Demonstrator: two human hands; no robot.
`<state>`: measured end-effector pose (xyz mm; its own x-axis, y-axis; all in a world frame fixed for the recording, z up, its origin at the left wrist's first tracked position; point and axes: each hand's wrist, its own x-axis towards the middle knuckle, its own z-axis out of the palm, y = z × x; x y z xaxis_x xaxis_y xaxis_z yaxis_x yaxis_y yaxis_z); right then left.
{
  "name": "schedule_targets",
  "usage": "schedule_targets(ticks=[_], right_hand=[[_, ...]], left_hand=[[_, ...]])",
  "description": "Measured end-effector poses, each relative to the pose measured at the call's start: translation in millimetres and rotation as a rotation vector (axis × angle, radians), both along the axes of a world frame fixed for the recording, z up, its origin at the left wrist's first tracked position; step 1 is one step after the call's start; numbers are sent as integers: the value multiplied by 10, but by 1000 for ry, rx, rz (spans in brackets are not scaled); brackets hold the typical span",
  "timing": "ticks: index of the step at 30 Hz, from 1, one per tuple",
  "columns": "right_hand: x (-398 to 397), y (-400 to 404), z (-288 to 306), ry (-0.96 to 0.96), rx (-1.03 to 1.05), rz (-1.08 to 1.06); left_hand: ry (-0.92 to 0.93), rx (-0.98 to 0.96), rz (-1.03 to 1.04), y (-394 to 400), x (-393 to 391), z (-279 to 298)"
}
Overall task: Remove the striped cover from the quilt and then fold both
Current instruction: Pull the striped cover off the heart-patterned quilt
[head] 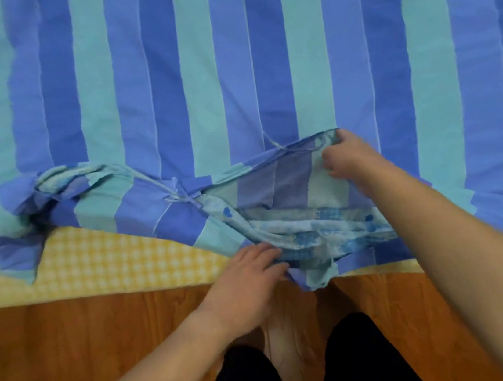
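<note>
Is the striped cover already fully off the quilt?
No. The striped cover lies spread over the bed, and only at its opened near edge, lifted by the right hand, does the patterned quilt show.

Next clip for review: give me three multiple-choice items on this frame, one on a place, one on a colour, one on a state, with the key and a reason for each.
1. Where does the right hand grip the striped cover?
A. At the lifted edge of its opening
B. At the far top edge
C. At the left bunched corner

2. What colour is the checked sheet under the cover?
A. Red
B. Yellow and white
C. Green

3. How is the tie near the middle of the cover's near edge?
A. Cut off
B. Hanging loose
C. Knotted

Key:
1 A: the fingers pinch the raised flap, showing the patterned quilt inside.
2 B: yellow and white checks show between the cover and the wooden floor.
3 C: the thin strings meet in a small knot there.
</note>
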<state>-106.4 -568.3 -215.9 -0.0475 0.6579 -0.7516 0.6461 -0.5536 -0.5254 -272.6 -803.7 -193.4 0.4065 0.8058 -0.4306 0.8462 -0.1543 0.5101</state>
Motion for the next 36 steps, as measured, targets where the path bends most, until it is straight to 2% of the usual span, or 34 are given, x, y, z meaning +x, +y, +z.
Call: schedule_targets(ticks=[2,3,5,6,8,11,14,17,19,20,23,27,31,34,36], right_hand=[[-100,-270,11,-232,167,159],[-185,-424,76,-273,234,188],[-402,-685,185,-227,304,168],[-535,-788,178,-200,317,186],[-860,-973,160,-128,314,307],[-1388,-1217,38,-2,291,443],[-1820,-1316,-155,-75,386,530],[-2108,-1334,-267,-176,374,693],[-2216,-1356,-264,-143,363,777],[-2235,-1363,-235,-88,376,731],[-2166,-1330,-84,54,353,342],[-1971,-1096,215,102,366,180],[-1930,-619,469,187,301,-396],[-1943,-504,528,317,297,-377],[-1919,-555,546,510,141,-305]], left_hand=[[17,94,283,82,-408,-55],[60,134,453,164,-639,-55],[213,208,723,327,-1108,-69],[296,248,771,392,-1333,-102],[429,274,689,472,-1664,-170],[477,291,393,460,-1906,-293],[516,299,176,308,-1980,-377],[486,315,221,140,-1978,-296],[442,323,322,69,-1962,-206],[421,322,382,30,-1958,-186],[298,242,566,-67,-1945,-154],[126,252,515,-240,-1891,-133],[-2,185,632,-346,-1912,-93],[-78,86,734,-228,-1876,10],[-139,14,828,-185,-1912,74]])
